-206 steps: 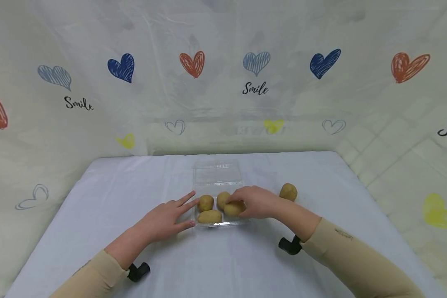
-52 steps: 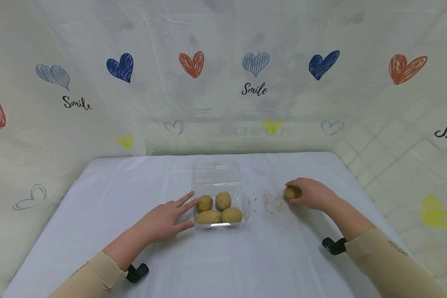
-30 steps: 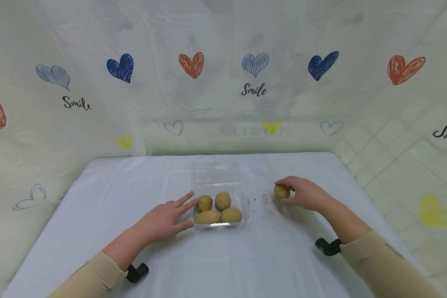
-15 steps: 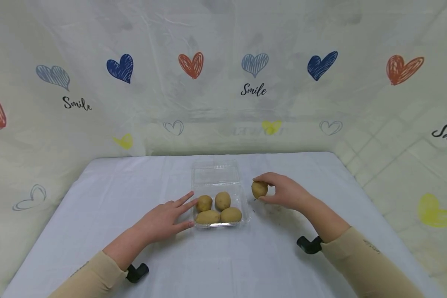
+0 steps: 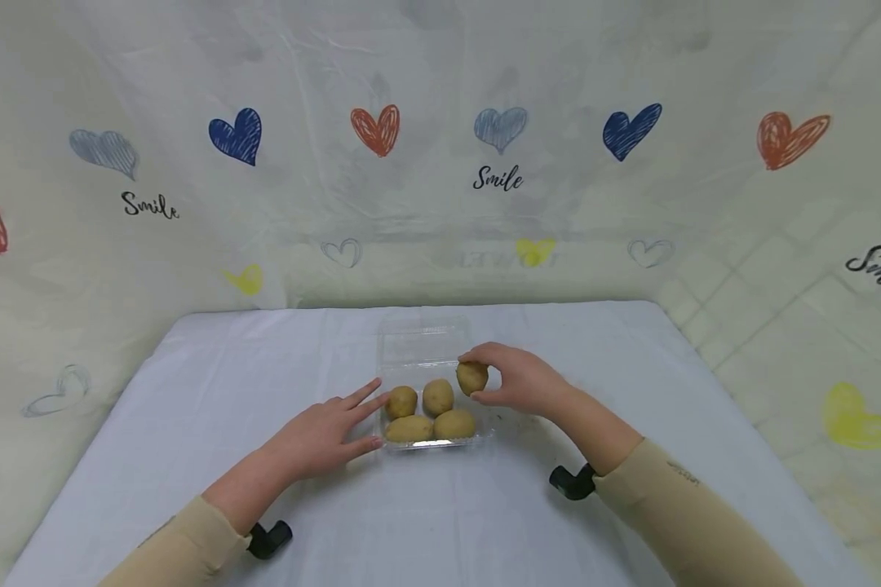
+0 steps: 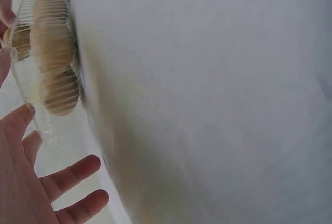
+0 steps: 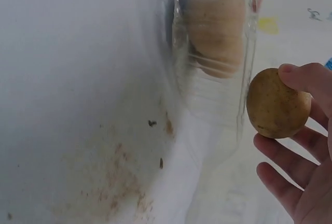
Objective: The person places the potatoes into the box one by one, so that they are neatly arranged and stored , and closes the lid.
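My right hand pinches a small brown potato between thumb and fingers, over the right back part of a clear plastic clamshell box. In the right wrist view that potato is up at the box's rim. Several potatoes lie in the box: two rounder ones at the back, one of them the left back potato, and two longer ones in front, such as the front right potato. My left hand has its fingers spread, fingertips resting at the box's left edge.
The box's lid stands open toward the back. Brown crumbs of dirt lie on the white tablecloth right of the box. A curtain printed with hearts hangs behind the table.
My right hand placed a potato in the box, then picked up the one from the table's right side and carried it left over the box. My left hand stayed put.
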Demonstrator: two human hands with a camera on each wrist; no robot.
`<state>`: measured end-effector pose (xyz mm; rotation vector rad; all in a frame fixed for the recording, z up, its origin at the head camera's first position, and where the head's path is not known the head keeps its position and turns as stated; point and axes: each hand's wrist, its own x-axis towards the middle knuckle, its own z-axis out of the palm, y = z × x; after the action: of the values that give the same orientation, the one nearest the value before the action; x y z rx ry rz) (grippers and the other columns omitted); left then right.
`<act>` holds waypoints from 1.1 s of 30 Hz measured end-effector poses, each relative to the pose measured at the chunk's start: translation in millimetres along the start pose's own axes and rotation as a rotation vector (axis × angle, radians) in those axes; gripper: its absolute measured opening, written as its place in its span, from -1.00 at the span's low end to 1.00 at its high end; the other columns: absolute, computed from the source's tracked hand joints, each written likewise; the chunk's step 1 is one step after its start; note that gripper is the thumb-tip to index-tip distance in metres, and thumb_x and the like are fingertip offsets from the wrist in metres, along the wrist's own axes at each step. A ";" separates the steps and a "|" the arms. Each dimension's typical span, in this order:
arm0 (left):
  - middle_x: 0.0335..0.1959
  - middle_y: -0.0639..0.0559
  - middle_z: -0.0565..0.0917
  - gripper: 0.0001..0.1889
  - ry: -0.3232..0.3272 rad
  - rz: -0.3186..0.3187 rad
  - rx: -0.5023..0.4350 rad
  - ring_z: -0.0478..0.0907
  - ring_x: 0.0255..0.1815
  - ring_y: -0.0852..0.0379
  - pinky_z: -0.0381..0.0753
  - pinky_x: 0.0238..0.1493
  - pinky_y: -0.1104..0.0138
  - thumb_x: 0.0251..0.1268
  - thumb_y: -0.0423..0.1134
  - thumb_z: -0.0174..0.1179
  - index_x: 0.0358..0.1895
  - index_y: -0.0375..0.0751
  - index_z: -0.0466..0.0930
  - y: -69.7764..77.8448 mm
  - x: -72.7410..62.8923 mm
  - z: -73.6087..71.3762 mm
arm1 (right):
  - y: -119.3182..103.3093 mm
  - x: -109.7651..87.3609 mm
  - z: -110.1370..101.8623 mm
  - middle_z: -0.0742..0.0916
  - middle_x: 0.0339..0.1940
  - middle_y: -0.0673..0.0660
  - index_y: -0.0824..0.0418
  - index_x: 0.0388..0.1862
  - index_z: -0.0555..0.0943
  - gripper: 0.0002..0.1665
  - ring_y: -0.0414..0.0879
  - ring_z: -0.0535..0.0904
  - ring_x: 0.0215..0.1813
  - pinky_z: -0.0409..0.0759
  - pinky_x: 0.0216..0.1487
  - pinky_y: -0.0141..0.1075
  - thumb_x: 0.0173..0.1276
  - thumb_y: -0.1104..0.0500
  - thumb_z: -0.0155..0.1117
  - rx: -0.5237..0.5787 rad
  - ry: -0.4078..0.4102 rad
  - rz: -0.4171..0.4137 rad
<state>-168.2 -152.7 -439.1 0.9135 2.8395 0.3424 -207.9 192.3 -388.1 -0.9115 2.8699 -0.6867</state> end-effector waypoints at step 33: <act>0.63 0.23 -0.06 -0.20 -0.003 0.000 0.007 0.44 0.32 -0.11 0.46 0.20 -0.06 0.36 0.49 -0.21 0.59 0.30 0.01 -1.5 0.0 -0.2 | -10.7 13.4 20.2 0.71 0.10 -0.03 0.03 0.19 0.62 -0.40 -0.04 0.55 0.12 0.39 0.23 -0.04 0.17 -0.05 0.53 -0.272 -0.064 -0.022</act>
<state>-169.0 -153.9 -439.3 0.9148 2.8399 0.3305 -209.6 169.0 -400.6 -0.9756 2.9464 -0.2651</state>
